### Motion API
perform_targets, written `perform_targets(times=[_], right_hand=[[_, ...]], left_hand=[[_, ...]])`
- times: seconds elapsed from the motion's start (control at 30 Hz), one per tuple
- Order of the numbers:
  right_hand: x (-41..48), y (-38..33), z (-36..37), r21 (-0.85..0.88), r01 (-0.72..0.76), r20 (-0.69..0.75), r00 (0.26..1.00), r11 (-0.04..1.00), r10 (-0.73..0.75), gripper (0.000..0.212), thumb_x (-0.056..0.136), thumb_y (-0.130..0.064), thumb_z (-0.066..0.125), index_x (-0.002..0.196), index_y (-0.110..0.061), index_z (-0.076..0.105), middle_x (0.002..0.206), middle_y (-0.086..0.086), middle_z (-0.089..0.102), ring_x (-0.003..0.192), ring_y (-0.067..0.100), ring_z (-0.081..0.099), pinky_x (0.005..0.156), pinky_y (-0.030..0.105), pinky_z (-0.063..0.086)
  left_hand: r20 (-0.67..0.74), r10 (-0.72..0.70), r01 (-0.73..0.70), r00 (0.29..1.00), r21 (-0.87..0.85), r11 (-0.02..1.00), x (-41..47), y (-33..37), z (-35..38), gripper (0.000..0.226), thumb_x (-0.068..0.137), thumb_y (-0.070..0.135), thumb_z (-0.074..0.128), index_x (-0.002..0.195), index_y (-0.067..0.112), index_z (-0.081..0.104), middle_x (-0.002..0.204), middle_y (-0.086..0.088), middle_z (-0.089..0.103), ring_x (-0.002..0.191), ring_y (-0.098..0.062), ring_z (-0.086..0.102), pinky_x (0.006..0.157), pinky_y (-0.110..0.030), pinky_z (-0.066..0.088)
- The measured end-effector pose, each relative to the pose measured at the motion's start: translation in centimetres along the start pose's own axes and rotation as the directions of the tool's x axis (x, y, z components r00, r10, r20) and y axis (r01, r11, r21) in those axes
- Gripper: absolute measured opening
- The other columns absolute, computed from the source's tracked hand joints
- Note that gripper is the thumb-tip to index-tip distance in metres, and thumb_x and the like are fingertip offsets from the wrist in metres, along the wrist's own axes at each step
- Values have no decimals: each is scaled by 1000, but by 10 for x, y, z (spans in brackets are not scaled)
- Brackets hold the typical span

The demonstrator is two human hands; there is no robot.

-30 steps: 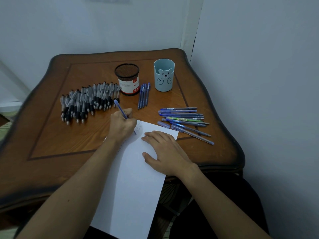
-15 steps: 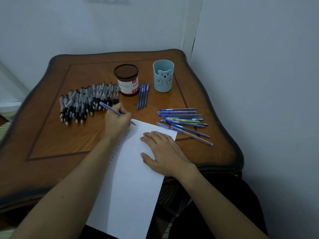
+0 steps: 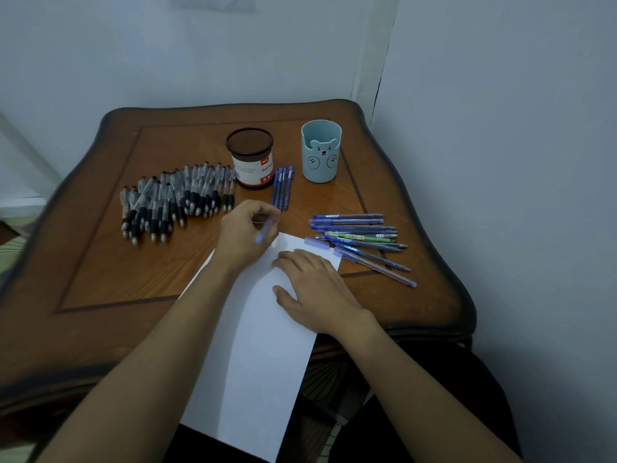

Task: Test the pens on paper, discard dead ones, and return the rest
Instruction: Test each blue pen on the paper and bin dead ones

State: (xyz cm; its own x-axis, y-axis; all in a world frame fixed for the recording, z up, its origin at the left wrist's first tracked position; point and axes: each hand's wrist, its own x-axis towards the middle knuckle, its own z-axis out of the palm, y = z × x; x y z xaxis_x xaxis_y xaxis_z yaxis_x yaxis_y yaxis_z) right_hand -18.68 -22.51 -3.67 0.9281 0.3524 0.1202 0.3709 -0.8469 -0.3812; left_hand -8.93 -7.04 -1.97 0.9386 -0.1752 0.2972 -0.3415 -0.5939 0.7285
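My left hand (image 3: 245, 233) holds a blue pen (image 3: 265, 230) in its curled fingers just past the top edge of the white paper (image 3: 257, 345); the pen looks blurred. My right hand (image 3: 315, 289) lies flat on the paper's upper part. A large heap of grey and black pens (image 3: 173, 198) lies to the left. Several blue pens (image 3: 282, 187) lie between a black mesh pen cup (image 3: 250, 162) and a light blue bear cup (image 3: 321, 150). Another group of mixed blue pens (image 3: 360, 238) lies to the right of the paper.
Everything sits on a small brown wooden table (image 3: 100, 262) with a curved rim, set in a corner of pale walls. The paper hangs over the table's near edge toward my lap.
My left hand has lifted the pen from the paper and turned it; the pen now points away toward the blue pens by the cups. My right hand has stayed flat on the sheet.
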Motion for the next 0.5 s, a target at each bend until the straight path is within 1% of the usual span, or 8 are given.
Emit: perform_targets(times=[0.07,0.13,0.17,0.23,0.3,0.37,0.43,0.5], right_hand=[[1,0,-2,18,-25,-30,999,1000,26,46,100,-36,45,143,-19,48,149,-1,46,140,18,35,114,36,23],[1,2,-4,-13,-115,-115,987,993,113,44,98,-34,40,139,-22,53,145,-4,51,137,18,38,111,40,23],[2,4,-5,-52,-176,-188,968,983,164,43,96,-32,42,136,-23,57,142,-4,53,134,19,41,108,43,26],[5,7,-12,-152,-301,-305,920,941,245,39,94,-28,52,133,-23,60,138,-1,57,129,23,47,101,46,33],[8,9,-19,-222,-364,-257,917,905,305,44,96,-28,56,140,-24,55,145,1,50,134,25,41,101,47,32],[11,13,-23,-257,-379,-191,922,889,338,43,98,-29,56,142,-26,52,152,-1,42,141,25,31,103,47,28],[12,14,-25,-244,-380,-191,921,892,340,35,96,-27,63,130,-26,63,149,0,46,140,27,33,100,49,29],[12,11,-24,-235,-384,-238,913,893,330,26,90,-25,71,117,-26,71,140,2,55,134,29,41,95,50,32]], left_hand=[[-9,-78,77,997,-87,993,-3,1,0,19,90,8,70,105,17,75,107,5,70,98,-8,65,90,-22,53],[-17,-171,164,985,-195,967,-6,0,0,15,92,15,69,103,22,76,105,10,73,100,-5,67,95,-33,55],[-14,-215,205,976,-248,947,-9,1,-1,13,93,17,68,102,23,75,104,9,74,99,-6,68,95,-36,56],[-20,-274,252,961,-337,907,-13,3,-2,13,96,13,63,104,20,71,101,2,74,92,-10,71,92,-37,58],[-33,-307,271,951,-383,883,-18,5,-3,12,97,9,59,105,16,66,100,-4,73,87,-13,72,87,-36,60],[-34,-333,286,942,-438,852,-21,7,-4,10,99,8,57,106,13,63,99,-8,72,86,-18,73,84,-34,61],[-19,-356,296,934,-512,806,-23,8,-6,10,102,7,51,103,11,59,98,-14,72,87,-25,73,81,-33,60],[-4,-364,296,931,-575,763,-25,9,-7,16,105,9,43,102,7,59,98,-18,71,88,-32,72,79,-35,59]])
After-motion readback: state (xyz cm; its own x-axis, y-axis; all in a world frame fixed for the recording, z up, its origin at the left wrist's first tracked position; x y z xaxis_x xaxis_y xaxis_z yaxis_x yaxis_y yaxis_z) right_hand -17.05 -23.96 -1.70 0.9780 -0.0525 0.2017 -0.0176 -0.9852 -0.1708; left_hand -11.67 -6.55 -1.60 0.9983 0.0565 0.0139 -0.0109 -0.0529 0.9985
